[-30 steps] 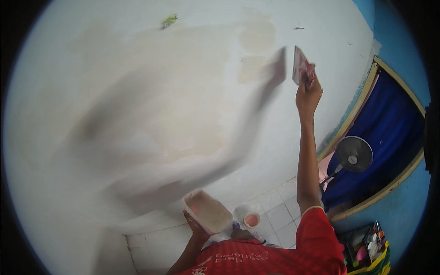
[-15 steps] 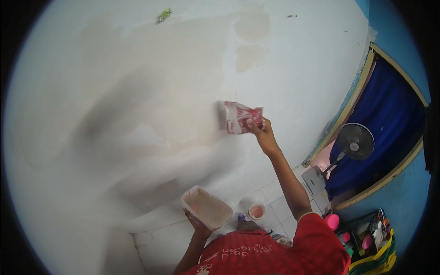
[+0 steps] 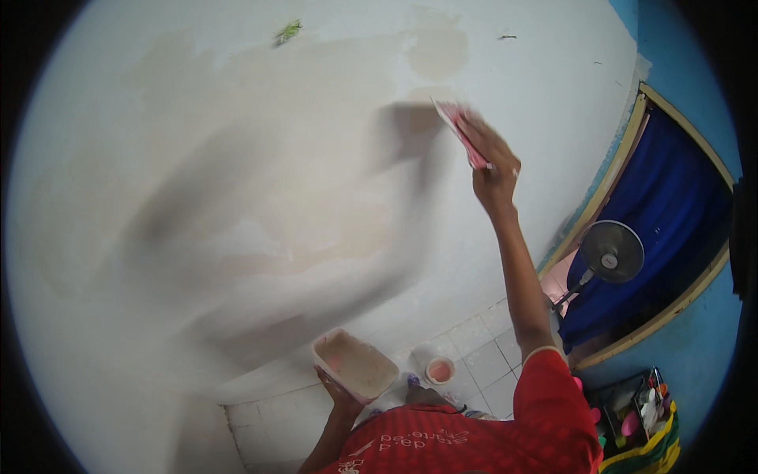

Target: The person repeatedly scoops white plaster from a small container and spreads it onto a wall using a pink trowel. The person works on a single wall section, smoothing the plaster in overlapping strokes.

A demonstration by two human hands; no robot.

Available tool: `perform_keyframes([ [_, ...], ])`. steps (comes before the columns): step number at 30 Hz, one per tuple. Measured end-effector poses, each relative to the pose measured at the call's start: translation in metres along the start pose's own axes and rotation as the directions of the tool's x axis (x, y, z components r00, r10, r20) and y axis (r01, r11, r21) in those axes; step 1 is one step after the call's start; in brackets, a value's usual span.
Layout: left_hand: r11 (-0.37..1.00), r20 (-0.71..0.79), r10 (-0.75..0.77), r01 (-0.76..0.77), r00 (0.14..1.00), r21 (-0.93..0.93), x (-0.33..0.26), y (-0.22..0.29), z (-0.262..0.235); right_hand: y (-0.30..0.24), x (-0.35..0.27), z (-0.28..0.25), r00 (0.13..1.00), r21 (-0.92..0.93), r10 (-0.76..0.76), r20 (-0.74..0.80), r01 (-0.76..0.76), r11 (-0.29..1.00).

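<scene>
My right hand [image 3: 496,158] is raised in front of the wall, its fingers closed on a flat red putty scraper [image 3: 459,130] smeared with white paste. The scraper is turned nearly edge-on, close to a beige patch; I cannot tell if its edge touches the wall. Low down, my left hand [image 3: 339,395] grips a rectangular plastic tub [image 3: 377,371] by its side and underside. A pinkish smear of paste shows inside the tub. The white wall [image 3: 316,158] has large beige patches and carries the shadows of my arms.
A round bucket [image 3: 440,370] with pinkish contents stands on the tiled floor [image 3: 482,359] by my feet. To the right are a standing fan [image 3: 609,257], a doorway with a blue curtain [image 3: 671,205], and a rack [image 3: 624,411] of household items. A green tuft [image 3: 288,33] sticks out high on the wall.
My right hand has moved up and slightly right with the scraper, which has turned from showing its broad face to nearly edge-on. My left hand and the tub have barely moved.
</scene>
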State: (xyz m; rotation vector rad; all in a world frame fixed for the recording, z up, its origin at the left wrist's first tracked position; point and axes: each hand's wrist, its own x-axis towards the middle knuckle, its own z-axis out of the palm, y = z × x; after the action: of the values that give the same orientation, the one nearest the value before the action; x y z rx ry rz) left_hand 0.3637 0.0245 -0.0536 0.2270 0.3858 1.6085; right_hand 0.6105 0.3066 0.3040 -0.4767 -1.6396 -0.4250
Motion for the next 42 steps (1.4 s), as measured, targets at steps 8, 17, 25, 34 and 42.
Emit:
perform_keyframes([
  [8,1.0,0.01,0.004,-0.005,1.0,0.028,-0.001,-0.002,0.002,0.045,-0.008,0.041,0.97,-0.164,-0.102,0.219,0.139,0.977],
  [17,0.997,0.095,0.014,-0.022,0.995,0.076,0.004,0.002,0.003,-0.007,-0.109,-0.017,0.853,0.062,0.242,0.463,-0.304,0.951],
  [25,0.996,0.084,-0.028,0.02,0.996,0.088,0.003,0.001,0.004,0.029,0.054,-0.023,0.958,-0.061,0.284,-0.026,-0.285,0.956],
  [34,1.0,0.059,-0.024,0.024,0.998,-0.013,0.003,-0.009,-0.013,-0.013,-0.01,0.035,0.962,-0.077,-0.106,0.251,0.129,0.989],
  [42,0.995,0.044,-0.094,0.093,0.995,0.027,0.005,-0.002,0.011,0.001,-0.124,-0.012,0.484,0.15,0.45,0.75,-0.788,0.597],
])
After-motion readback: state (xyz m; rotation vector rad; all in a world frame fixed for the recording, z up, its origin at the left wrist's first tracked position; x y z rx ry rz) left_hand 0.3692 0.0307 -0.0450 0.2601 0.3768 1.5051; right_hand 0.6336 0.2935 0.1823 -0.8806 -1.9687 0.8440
